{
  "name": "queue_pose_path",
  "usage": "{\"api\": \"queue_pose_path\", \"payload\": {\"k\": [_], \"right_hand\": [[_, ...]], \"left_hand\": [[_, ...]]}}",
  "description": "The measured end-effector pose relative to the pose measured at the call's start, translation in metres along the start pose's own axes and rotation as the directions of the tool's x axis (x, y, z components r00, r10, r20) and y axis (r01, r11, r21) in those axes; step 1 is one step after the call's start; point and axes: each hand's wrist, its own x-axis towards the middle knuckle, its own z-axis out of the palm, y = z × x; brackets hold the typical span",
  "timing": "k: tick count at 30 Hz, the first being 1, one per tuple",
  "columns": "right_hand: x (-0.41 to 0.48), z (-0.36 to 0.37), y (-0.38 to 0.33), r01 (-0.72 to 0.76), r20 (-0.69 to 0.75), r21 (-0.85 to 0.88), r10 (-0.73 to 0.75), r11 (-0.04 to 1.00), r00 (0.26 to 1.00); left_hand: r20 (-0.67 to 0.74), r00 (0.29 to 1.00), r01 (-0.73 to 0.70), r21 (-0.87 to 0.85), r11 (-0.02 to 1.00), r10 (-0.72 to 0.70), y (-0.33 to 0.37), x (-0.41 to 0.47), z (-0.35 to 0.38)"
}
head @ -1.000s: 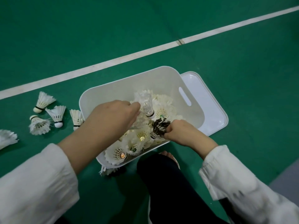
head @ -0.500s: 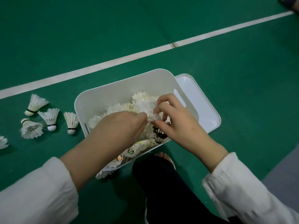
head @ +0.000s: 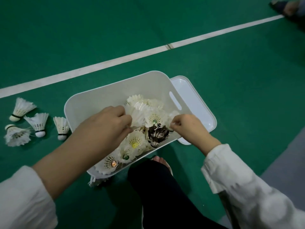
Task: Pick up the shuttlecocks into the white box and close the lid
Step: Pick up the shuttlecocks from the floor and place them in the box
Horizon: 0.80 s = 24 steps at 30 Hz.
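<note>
Head view. The white box [head: 115, 83] is sitting open on the green floor [head: 231, 80], with its lid [head: 194, 100] lying flat just beside its right wall, partly tucked under it. Both hands are working inside the box among the piled shuttlecocks. The left hand [head: 107, 124] is curling its fingers [head: 125, 119] round the feather skirt of a white shuttlecock [head: 138, 116]. The right hand [head: 186, 126] is pinching the feathers of a second shuttlecock [head: 173, 116], just above a dark-feathered one [head: 157, 135].

Four loose shuttlecocks [head: 38, 123] are lying on the floor to the left of the box, outside its left wall. The nearest of them [head: 61, 128] is pointing its cork toward the person, so its long axis is running roughly along that wall. One more [head: 96, 180] is showing its feathers from under the box's near corner.

Judgement: the collecting is not yet finished, and the coming reach is turning on this leftward offset. The left hand is lying nearer the floor group, while the right hand is lying nearer the lid.
</note>
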Motion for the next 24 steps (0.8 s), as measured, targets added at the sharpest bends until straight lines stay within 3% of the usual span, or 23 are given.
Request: {"api": "queue_pose_path", "payload": {"k": [4,6,7,9,11,14,16,20,24], "right_hand": [[0.014,0.008,-0.003,0.021,0.262,-0.193,0.031,0.981,0.965],[0.013,-0.003,-0.004,0.025,0.305,-0.163,0.026,0.986,0.952],[0.008,-0.013,-0.005,0.024,0.259,-0.12,0.007,0.993,0.966],[-0.006,-0.033,-0.014,0.068,0.001,-0.07,-0.068,0.995,0.998],[-0.024,-0.046,-0.029,0.226,-0.235,0.037,-0.211,0.973,0.949],[-0.044,-0.043,-0.057,0.519,-0.172,0.192,-0.492,0.833,0.853],[-0.045,-0.027,-0.067,0.567,-0.053,0.157,-0.567,0.808,0.822],[-0.033,-0.015,-0.063,0.531,-0.107,0.101,-0.521,0.841,0.847],[-0.028,-0.032,-0.031,0.279,-0.314,0.047,-0.251,0.959,0.916]], "left_hand": [[-0.001,1.0,0.003,-0.006,1.0,-0.003,0.0,-0.001,-0.001],[-0.001,1.0,0.007,-0.004,1.0,-0.007,-0.002,-0.001,-0.002],[0.001,1.0,0.009,-0.007,1.0,-0.009,-0.002,-0.001,-0.002],[-0.005,1.0,0.007,-0.016,1.0,-0.007,-0.001,-0.001,-0.004],[-0.016,1.0,0.002,-0.032,0.999,-0.003,0.002,0.0,-0.004],[-0.058,0.998,-0.009,-0.065,0.998,0.005,0.009,0.003,-0.005],[-0.082,0.996,-0.039,-0.102,0.994,0.031,0.01,0.003,-0.005],[-0.085,0.996,-0.042,-0.132,0.99,0.031,0.012,0.0,-0.006],[-0.148,0.988,0.032,-0.089,0.995,-0.045,0.009,-0.004,-0.011]]}}
